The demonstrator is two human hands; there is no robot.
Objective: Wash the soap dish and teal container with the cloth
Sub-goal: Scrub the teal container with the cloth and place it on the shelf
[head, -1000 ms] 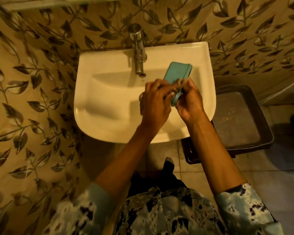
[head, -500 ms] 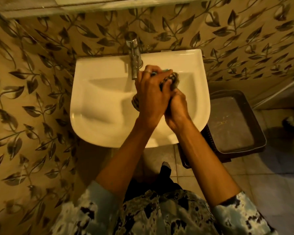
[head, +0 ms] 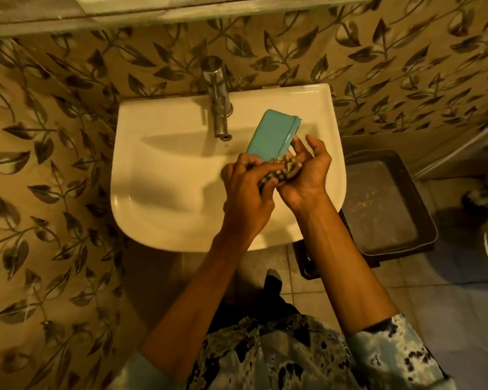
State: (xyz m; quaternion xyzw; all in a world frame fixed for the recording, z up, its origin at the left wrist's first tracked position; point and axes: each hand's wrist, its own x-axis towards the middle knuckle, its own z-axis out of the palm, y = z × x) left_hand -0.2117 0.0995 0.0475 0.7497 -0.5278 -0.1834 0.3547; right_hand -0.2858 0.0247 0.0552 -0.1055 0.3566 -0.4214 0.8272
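Just right of the tap (head: 219, 108), the teal container (head: 271, 135) tilts up from the right hand (head: 307, 173), whose fingers curl round its lower end, while the left hand (head: 247, 195) grips the cloth (head: 281, 170) against it; it looks light, stiff and probably slippery when wet, so its rimmed edges seem the safest hold.

Pale blue sleeves (head: 389, 350), dark blotchy print
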